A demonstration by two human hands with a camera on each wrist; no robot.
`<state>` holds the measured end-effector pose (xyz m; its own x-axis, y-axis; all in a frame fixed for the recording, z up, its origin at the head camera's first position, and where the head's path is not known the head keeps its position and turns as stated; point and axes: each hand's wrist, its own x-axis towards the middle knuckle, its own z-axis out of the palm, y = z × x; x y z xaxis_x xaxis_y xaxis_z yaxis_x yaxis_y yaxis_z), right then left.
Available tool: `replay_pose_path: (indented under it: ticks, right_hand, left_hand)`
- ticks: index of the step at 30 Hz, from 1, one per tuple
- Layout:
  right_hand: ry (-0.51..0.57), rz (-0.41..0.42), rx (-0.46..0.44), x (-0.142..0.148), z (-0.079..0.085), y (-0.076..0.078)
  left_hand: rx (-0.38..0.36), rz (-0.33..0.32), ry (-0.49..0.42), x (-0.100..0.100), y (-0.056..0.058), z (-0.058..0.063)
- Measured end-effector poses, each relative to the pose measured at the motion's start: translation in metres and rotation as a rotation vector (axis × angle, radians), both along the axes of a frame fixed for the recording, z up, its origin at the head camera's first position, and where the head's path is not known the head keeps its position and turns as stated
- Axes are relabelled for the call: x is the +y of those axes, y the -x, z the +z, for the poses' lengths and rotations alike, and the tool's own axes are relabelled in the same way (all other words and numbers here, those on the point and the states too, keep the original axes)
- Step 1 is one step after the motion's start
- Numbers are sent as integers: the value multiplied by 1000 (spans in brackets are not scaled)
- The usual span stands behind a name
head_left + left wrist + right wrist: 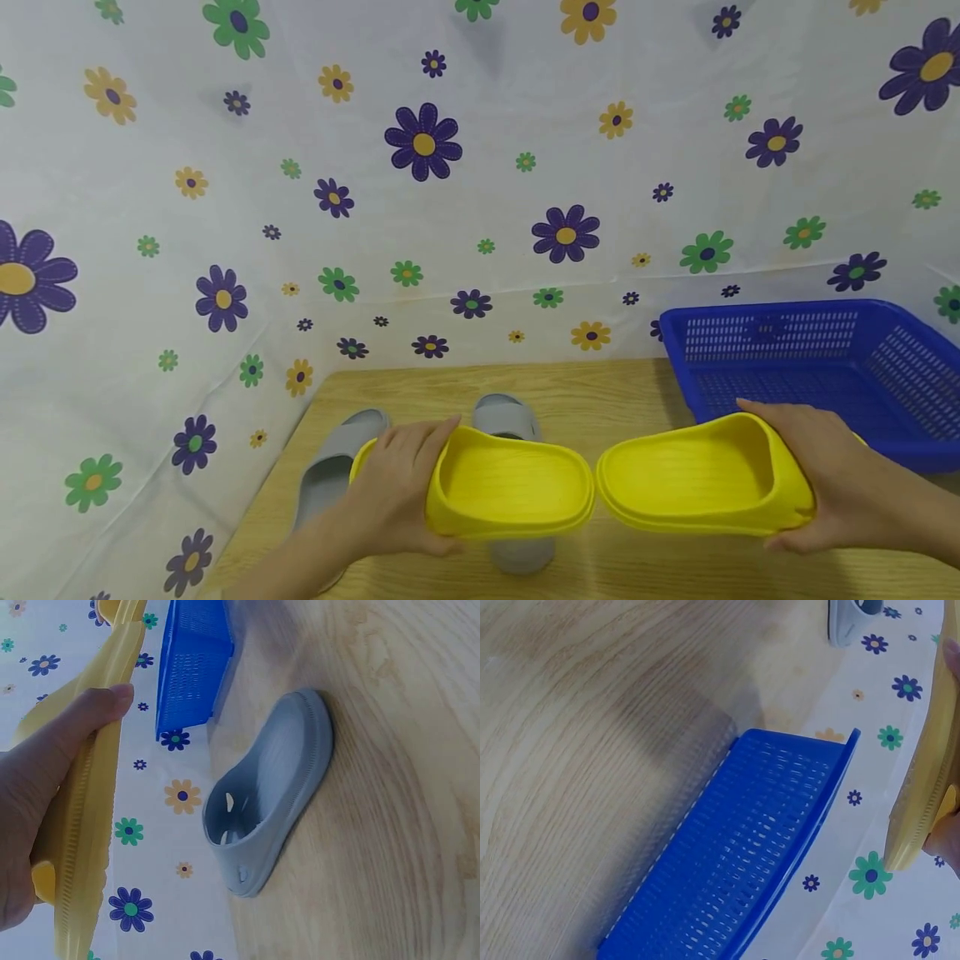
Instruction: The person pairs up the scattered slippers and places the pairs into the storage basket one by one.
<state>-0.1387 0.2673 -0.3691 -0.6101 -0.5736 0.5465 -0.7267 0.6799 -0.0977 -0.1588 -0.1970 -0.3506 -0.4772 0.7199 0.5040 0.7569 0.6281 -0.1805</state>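
In the head view my left hand (397, 492) grips one yellow slipper (517, 487) around its strap end, thumb below. My right hand (832, 475) holds a second yellow slipper (686, 475) the same way. Both are raised above the table, heel ends facing each other and nearly touching. Below and behind the left hand lies a grey slipper (330, 479), partly covered by the arm. Another grey slipper (506, 417) rests on the table, mostly hidden behind the left yellow one; the left wrist view shows a grey slipper (277, 780) on the wood.
A blue plastic basket (772, 375) with perforated sides stands at the back right of the wooden table (600, 383). A white flower-printed cloth (480, 208) hangs along the back and left.
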Motion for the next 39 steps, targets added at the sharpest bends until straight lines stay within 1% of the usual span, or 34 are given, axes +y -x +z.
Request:
replay_pose_path:
  ticks: [4,9,17,22,28,39]
  right_hand:
    - [-2,-5,5,2,3,2]
    - [2,-14,15,3,4,4]
    - [-2,-25,65,0,7,8]
    - [-2,-27,62,-3,11,8]
    - [0,-18,49,-5,13,10]
    - [-12,-4,65,-10,22,13]
  left_hand:
    - [1,1,-3,2,5,3]
    - [-5,14,5,3,9,3]
    - [1,24,37,2,10,6]
    - [-19,34,61,3,11,8]
    - [-18,52,75,4,9,7]
    - [-79,87,94,12,9,10]
